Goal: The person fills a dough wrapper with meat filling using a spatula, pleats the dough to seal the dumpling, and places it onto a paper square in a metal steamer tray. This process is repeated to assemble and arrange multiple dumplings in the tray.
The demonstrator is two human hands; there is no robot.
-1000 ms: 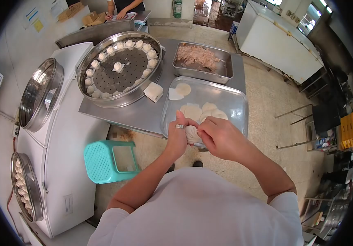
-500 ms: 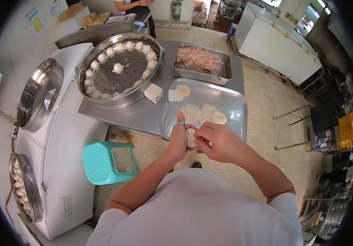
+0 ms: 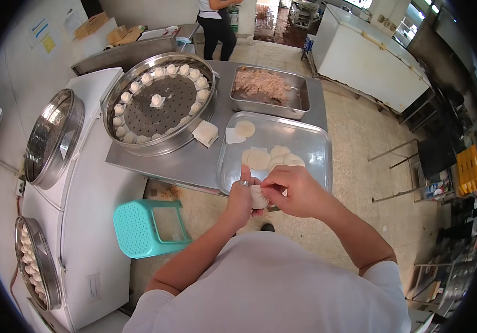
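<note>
My left hand [image 3: 240,201] is wrapped round a pleated dough bun [image 3: 258,197], near the front edge of a metal tray [image 3: 319,145]. With its fingertips pinched at the bun's edge, my right hand [image 3: 294,191] holds the dough from the other side. Flat dough rounds [image 3: 259,159] lie on the tray, some overlapping. One more round [image 3: 244,129] rests by white paper near the tray's back left. Behind it stands a deep pan [image 3: 303,94] of minced filling [image 3: 260,84]. To the left, a large steamer [image 3: 155,147] holds a ring of buns and one in the middle.
A stack of paper squares [image 3: 206,134] sits beside the steamer. A turquoise stool [image 3: 138,230] stands on the floor at the front left. Two more steamers [image 3: 55,139] rest on white freezers [image 3: 97,194]. Another person [image 3: 217,28] stands beyond the table.
The view has tilted slightly, so the table appears lower. The other person shows more fully and farther right. Both hands remain on the bun, with the right fingers slightly shifted.
</note>
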